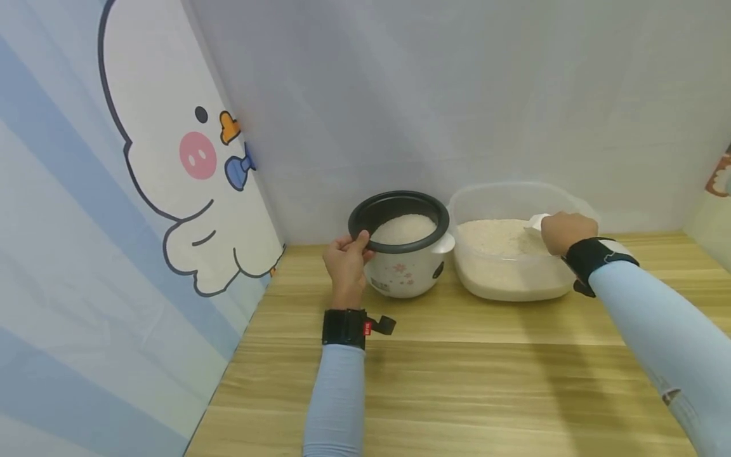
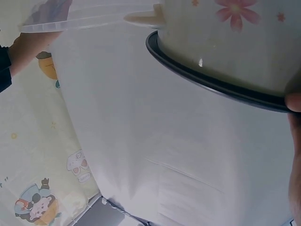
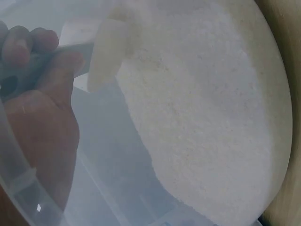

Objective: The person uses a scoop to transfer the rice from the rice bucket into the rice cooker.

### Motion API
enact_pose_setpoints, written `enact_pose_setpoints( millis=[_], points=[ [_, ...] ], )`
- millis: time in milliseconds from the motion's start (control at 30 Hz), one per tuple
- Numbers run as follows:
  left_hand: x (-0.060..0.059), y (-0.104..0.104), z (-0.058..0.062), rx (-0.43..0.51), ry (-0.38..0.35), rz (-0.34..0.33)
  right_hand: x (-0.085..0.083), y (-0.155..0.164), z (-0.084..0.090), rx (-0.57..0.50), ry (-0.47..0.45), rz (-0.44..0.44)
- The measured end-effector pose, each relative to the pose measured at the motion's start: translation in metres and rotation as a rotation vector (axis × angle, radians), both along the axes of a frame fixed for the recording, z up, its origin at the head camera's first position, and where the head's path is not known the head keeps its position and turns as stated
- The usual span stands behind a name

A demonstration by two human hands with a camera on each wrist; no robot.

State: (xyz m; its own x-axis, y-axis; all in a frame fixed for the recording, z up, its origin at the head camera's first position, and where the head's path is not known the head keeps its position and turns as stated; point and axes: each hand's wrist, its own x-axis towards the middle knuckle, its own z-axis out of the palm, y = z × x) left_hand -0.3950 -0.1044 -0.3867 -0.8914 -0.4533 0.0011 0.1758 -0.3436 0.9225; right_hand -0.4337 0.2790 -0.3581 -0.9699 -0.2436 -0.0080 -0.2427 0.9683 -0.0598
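A small white rice cooker [image 1: 407, 270] with pink flowers and a black inner pot rim [image 1: 400, 200] stands on the wooden table, with white rice [image 1: 404, 228] inside it. My left hand [image 1: 346, 260] grips the pot's black rim [image 2: 211, 82] at its left side, thumb over the edge. To the right stands a clear plastic tub [image 1: 516, 279] holding rice [image 1: 497, 238]. My right hand [image 1: 565, 231] is inside the tub and holds a white scoop [image 1: 535, 221] by its handle; in the right wrist view the scoop [image 3: 106, 56] rests on the rice [image 3: 211, 103].
The wooden table [image 1: 457, 381] stretches toward me in front of both containers. A pale wall rises close behind them, and a cartoon duck panel [image 1: 171, 165] closes off the left side.
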Motion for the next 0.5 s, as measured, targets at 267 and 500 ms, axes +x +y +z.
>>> enact_pose_setpoints(
  millis=[267, 500],
  points=[
    [0.000, 0.001, 0.000, 0.000, -0.002, 0.003, -0.011, 0.002, -0.003, -0.006, -0.137, 0.152],
    [0.000, 0.001, 0.000, -0.006, -0.004, 0.009, -0.009, -0.007, 0.005, -0.033, -0.234, 0.371]
  ],
)
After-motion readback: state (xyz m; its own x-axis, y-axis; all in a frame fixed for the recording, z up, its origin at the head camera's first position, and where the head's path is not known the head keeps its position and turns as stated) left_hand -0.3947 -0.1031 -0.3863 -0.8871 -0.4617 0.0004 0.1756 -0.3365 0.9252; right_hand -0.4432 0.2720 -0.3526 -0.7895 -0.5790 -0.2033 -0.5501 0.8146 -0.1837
